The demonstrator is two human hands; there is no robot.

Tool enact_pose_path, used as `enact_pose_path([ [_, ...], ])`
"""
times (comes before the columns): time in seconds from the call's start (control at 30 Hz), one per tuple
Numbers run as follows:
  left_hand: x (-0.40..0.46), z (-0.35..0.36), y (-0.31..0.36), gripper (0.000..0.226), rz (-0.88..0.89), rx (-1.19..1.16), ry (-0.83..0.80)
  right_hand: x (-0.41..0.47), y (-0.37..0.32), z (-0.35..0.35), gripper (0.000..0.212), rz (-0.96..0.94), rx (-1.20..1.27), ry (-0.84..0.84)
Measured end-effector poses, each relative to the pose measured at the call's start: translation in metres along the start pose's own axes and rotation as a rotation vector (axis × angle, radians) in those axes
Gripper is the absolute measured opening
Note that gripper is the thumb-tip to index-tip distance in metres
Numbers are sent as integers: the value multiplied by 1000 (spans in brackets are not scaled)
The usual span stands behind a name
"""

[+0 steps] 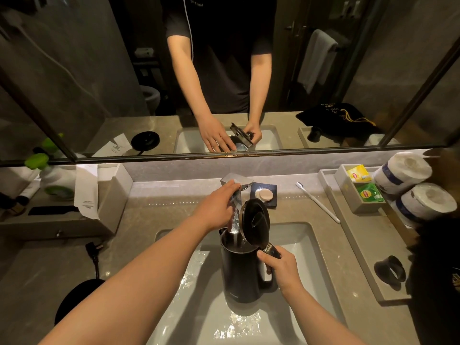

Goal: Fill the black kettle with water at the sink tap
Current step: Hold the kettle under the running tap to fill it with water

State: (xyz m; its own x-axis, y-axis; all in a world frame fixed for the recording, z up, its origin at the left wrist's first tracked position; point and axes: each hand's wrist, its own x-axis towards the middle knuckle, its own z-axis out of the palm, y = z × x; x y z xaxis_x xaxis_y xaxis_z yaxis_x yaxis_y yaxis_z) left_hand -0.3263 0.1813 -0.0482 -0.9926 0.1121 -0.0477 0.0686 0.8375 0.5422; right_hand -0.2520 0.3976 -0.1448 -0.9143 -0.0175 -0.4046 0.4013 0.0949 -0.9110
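The black kettle (239, 272) stands upright in the white sink basin (306, 247) under the chrome tap (236, 192), its round lid (256, 221) flipped up. Water runs from the spout into the kettle's open mouth. My right hand (281, 267) grips the kettle's handle at the right side. My left hand (219, 207) rests on the tap, fingers laid over its flat lever. Water glistens on the basin floor around and in front of the kettle.
The kettle's black base (74, 300) with its cord lies on the counter at left. A soap dish (264, 195) and a toothbrush (318, 202) lie behind the basin. At right stand a tray with tea bags (366, 185), toilet rolls (410, 188) and a black cup (390, 271). A mirror faces me.
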Motion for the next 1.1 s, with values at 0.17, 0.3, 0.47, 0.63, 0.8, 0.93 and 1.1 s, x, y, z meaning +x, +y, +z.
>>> enact_pose_path([
  [0.17, 0, 1, -2, 69, 4, -5, 0, -1, -3, 0, 25, -9, 19, -14],
  [0.3, 0, 1, -2, 70, 4, -1, -1, -2, -4, -1, 24, -22, 31, -28],
  [0.47, 0, 1, -2, 71, 2, -5, 1, -1, -3, -2, 26, -24, 29, -24],
  [0.63, 0, 1, -2, 70, 7, -5, 0, -2, -3, -2, 26, -30, 28, -22],
  [0.8, 0, 1, -2, 70, 5, -9, -2, -1, -2, -1, 33, -23, 22, -18],
  [0.93, 0, 2, -3, 70, 11, -1, 0, -2, -3, -1, 28, -17, 23, -11],
  [1.1, 0, 2, -4, 70, 10, 1, 2, -2, -2, -1, 20, -12, 19, 4],
])
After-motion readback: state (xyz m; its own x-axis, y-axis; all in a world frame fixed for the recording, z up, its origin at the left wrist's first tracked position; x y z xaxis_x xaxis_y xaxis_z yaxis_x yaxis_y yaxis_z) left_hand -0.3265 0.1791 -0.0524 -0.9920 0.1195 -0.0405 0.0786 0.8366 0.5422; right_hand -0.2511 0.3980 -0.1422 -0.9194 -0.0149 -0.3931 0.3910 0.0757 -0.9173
